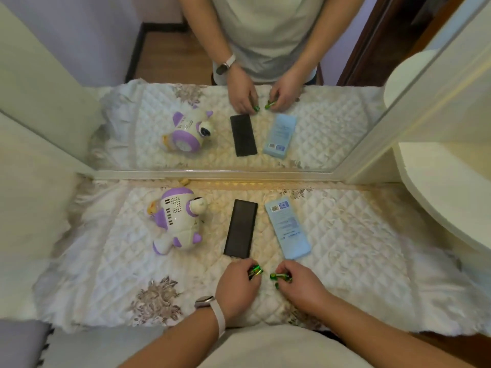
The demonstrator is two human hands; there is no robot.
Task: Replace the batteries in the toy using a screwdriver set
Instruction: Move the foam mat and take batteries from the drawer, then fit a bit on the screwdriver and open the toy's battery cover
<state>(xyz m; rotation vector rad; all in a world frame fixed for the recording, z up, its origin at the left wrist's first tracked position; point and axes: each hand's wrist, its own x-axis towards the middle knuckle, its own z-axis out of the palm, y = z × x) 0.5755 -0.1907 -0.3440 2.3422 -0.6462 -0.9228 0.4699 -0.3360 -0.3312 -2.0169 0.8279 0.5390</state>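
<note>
Grips green batteries (255, 270) in the left hand (236, 284), low and centre in the frame, fingers (245, 264) curled tight round them, only the shiny ends poking out toward the upper right; cannot tell how many. Pinches another green battery (281, 276) in the right hand (301, 285), just to the right, fingers and thumb clamped on its right-hand end, free tip aimed left at the other hand. Hands near each other but apart, a narrow strip of the quilt-covered counter (106, 261) between the battery tips. A further speck of green under the right fingertips, too small to tell. Directly above the left hand, almost touching its knuckles: a closed black case (240, 228), long and flat, running up the frame. Above the right hand, close by: a pale blue box (288, 227) with a barcode label at its far end, angled slightly, beside the case but apart from it. Up and to the left, well apart from both hands: the white-and-purple toy (176, 221), tipped on its side. On the left wrist, a wristwatch (204, 301) with a pale strap. Across the upper half of the frame, a mirror (332, 115) doubling toy, case, box and hands.
</note>
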